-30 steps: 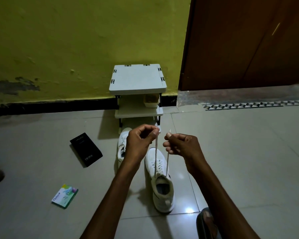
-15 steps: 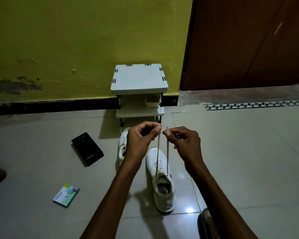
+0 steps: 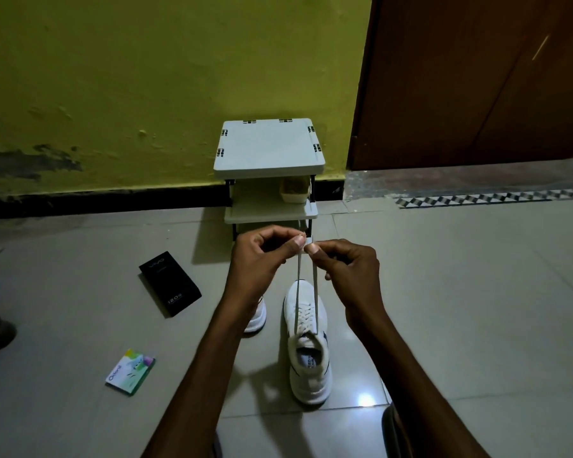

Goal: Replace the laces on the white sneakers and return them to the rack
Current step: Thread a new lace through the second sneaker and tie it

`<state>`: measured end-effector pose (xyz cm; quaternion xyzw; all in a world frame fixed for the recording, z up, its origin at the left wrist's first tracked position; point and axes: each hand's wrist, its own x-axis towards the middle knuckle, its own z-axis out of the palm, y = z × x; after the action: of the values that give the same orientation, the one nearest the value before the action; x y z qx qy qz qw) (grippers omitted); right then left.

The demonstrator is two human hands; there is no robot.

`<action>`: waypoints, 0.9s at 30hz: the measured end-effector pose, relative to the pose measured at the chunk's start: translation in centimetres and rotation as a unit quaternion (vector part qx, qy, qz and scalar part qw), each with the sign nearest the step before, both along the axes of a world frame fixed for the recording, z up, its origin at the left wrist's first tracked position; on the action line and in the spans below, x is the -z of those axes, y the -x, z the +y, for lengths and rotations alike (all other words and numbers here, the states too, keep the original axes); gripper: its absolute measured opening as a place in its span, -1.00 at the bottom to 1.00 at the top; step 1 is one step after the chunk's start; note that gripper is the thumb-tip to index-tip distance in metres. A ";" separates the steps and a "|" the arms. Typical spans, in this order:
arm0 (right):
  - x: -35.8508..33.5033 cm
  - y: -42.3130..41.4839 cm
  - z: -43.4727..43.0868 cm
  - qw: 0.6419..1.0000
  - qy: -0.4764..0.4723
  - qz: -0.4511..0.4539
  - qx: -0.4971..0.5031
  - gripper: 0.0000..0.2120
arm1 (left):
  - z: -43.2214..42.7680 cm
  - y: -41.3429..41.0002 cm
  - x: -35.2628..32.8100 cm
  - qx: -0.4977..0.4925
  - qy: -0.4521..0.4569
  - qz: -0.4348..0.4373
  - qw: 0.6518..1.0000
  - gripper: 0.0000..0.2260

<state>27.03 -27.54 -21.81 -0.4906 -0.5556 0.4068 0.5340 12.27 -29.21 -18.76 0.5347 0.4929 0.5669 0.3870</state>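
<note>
- The white sneaker (image 3: 306, 342) stands on the tiled floor (image 3: 460, 292), with the toe toward 12 o'clock and the heel toward 6 o'clock. Its lace (image 3: 315, 282) rises from the top eyelets in two strands.
- My left hand (image 3: 258, 259) pinches the left strand between thumb and forefinger, near its end. My right hand (image 3: 348, 269) pinches the right strand in the same way. The other fingers of both hands are curled in, and the two pinches are just beside each other, above the toe.
- I judge the lace to be very light, soft and flat, with no stiffness of its own. It goes only where I pull it and can slip from a loose pinch. The best hold is close to the tip, which is probably harder, but I cannot see the tips clearly.
- The sneaker seems light, with a soft upper and a firm sole. To carry it I would take the heel collar or both sides, not the lace.
- The second sneaker (image 3: 257, 317) is at 10 o'clock from the first, mostly hidden behind my left forearm. I cannot tell if it is laced.
- The rack (image 3: 268, 150) stands at 12 o'clock, near the sneakers.
- A black box (image 3: 170, 283) lies farther out at 10 o'clock, well apart.
</note>
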 end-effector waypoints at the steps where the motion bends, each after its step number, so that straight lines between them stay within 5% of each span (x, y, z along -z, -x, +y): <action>1: 0.1 0.1 -0.1 1.000 0.004 0.001 0.000 -0.87 | 0.0 0.1 0.1 0.002 0.005 0.005 1.000 -0.93; 12: 0.6 -0.1 0.2 0.999 0.047 -0.006 -0.007 -0.90 | 0.4 0.4 1.6 -0.017 0.026 0.022 0.999 -0.90; 21: 8.1 -1.7 1.3 0.983 0.142 -0.112 0.009 -0.95 | 1.8 -0.7 9.3 -0.027 0.114 0.009 0.993 -0.93; 27: 12.5 -2.6 1.0 0.941 0.210 -0.250 -0.085 -0.55 | 1.4 -0.5 15.0 -0.038 0.219 0.101 0.970 -0.72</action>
<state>29.61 -26.53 -34.30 -0.6283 -0.6129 0.4224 0.2261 12.80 -27.76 -33.80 0.4721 0.6615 0.4027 0.4212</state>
